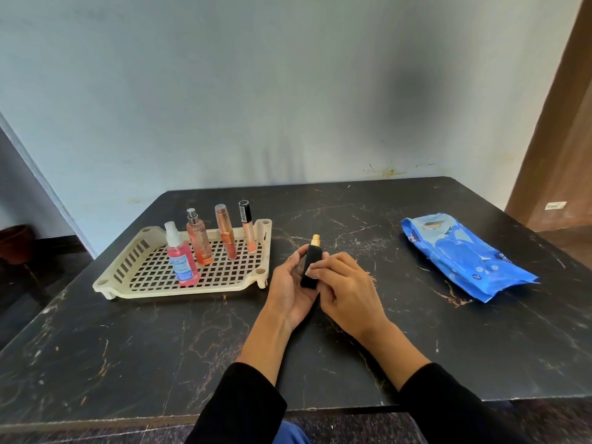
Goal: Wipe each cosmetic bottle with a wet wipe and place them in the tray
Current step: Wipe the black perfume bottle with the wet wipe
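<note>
At the centre of the frame, the left hand [293,291] cradles a small black bottle [311,265] with a gold top, while the right hand [346,288] lays its fingers across it. A cream tray [128,277] at left holds four upright cosmetic bottles. A blue wipes pack [464,256] lies at right on the dark bench [352,363].

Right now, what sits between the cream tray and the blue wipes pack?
In the head view, both hands, left and right, holding a black bottle; otherwise bare table.

Soft, even daylight; sharp centre, wide-angle bending at the edges.
</note>
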